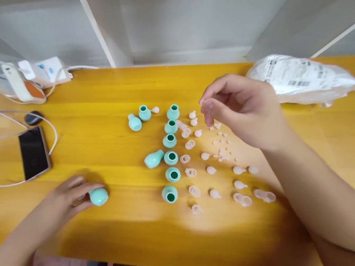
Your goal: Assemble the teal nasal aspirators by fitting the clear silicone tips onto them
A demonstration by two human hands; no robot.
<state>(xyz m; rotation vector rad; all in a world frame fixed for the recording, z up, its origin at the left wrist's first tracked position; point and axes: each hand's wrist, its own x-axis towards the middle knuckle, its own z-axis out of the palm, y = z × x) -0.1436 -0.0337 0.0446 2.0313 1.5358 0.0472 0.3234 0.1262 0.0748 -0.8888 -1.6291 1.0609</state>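
Glossy yellow wooden table [99, 119], left hand [67, 198] gripping rounded teal bulb [99, 196], right hand [245, 109] half-curled, empty.

The left hand [68, 198] rests on the yellow bench [96, 101], its grip closed around a teal bulb [99, 196]. The right hand [245, 111] hovers with fingertips [208, 111] pinched together just above scattered small pink pieces [222, 143]. Between both grips stands a column of teal bulbs [171, 158].
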